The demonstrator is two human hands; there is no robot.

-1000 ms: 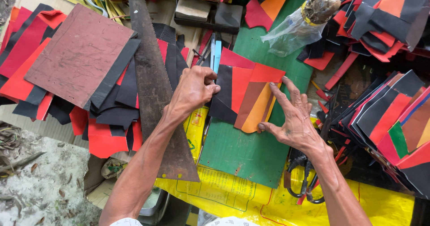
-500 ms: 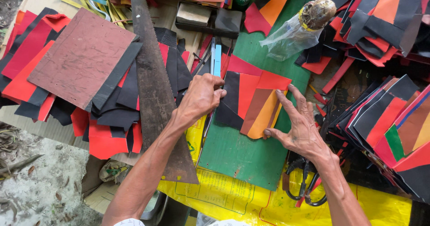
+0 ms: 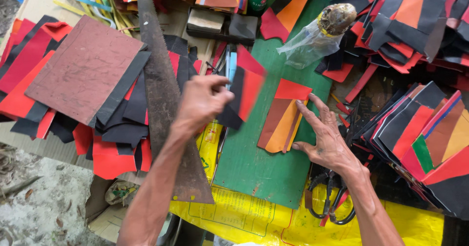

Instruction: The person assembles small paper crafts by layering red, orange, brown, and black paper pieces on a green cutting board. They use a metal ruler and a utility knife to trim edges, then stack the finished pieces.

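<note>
Head camera shows the left hand (image 3: 202,102) pinching a black and red piece (image 3: 242,97) above the green mat (image 3: 264,168). Right hand (image 3: 325,138) presses flat, fingers spread, on an orange and brown stack (image 3: 283,121).

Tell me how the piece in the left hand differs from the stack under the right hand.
The left hand holds the black and red piece lifted and blurred; the stack lies flat on the green mat, pressed by the right hand. The piece is black and red; the stack shows red, brown and orange layers. Both are flat cut sheets.
</note>
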